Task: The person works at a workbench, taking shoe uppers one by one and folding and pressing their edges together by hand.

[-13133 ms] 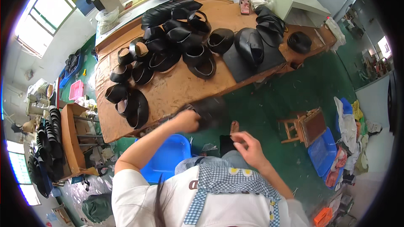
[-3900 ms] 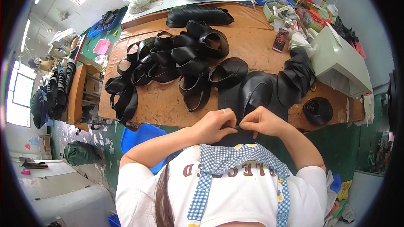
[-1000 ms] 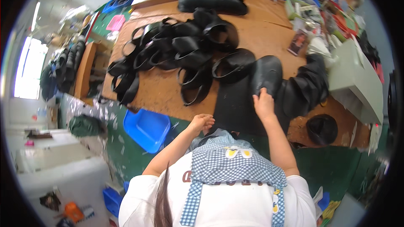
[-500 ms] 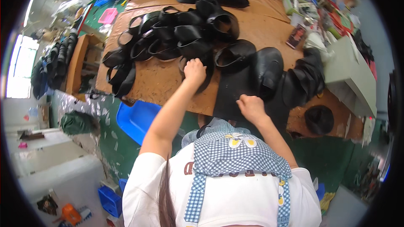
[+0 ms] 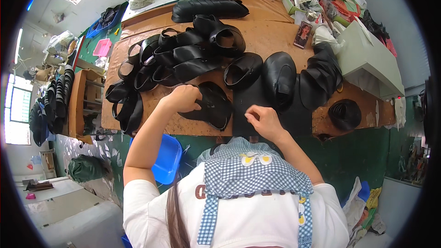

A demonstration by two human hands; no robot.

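Observation:
My left hand (image 5: pixel 184 98) is at the left edge of a flattened black shoe upper (image 5: pixel 215 104) near the table's front; its bent fingers and thumb close on that edge. To its right, my right hand (image 5: pixel 263 121) hovers over a black mat (image 5: pixel 245 103), fingers curled together; whatever they may pinch is too small to make out. Just beyond the mat's far edge sits a black looped upper (image 5: pixel 243 70), and a smooth rounded black piece (image 5: pixel 279 77) lies beside it. A heap of black looped uppers (image 5: pixel 183 57) spreads over the table's left and middle.
Overlapping black pieces (image 5: pixel 321 76) stand right of the mat, with a black coil (image 5: pixel 344 114) farther right. A pale box (image 5: pixel 374 64) and a picture card (image 5: pixel 302 35) flank them. A long black stack (image 5: pixel 209 9) lies at the back. Below the left edge is a blue basin (image 5: pixel 167 158).
My left hand has moved left and toward me, and the upper under it now lies flatter and more exposed. My right hand has shifted slightly left. The head view has tilted.

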